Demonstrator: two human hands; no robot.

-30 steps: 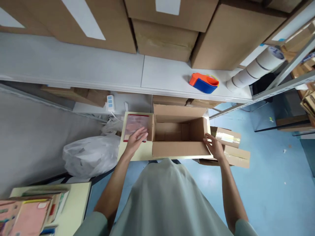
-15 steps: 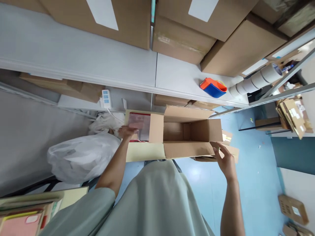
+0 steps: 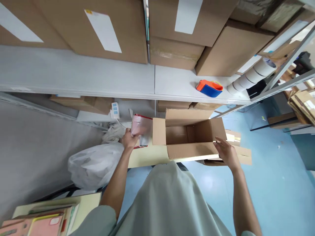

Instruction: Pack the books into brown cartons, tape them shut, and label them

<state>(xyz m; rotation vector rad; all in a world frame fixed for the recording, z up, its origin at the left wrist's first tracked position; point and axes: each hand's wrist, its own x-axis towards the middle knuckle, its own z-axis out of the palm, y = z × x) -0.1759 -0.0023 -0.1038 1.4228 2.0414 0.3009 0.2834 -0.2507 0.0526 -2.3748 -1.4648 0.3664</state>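
An open cardboard box sits on a pale yellow tabletop in front of me, its flaps folded out and its inside bare. Left of it, my left hand is closed on the near-left edge of a clear plastic pouch with red edging. That pouch is tilted up off the tabletop, next to the box's left flap. My right hand has its fingers at the corner of the box's right flap, gripping it; the thumb is hidden.
A grey shelf with large cartons runs across the far side. On it stand an orange and blue tape dispenser and tape rolls. A white plastic bag and a power strip are to the left.
The pouch, flat on the tabletop before, is now raised and tilted in my left hand. My right hand has shifted slightly on the box's right flap. The view has turned a little.
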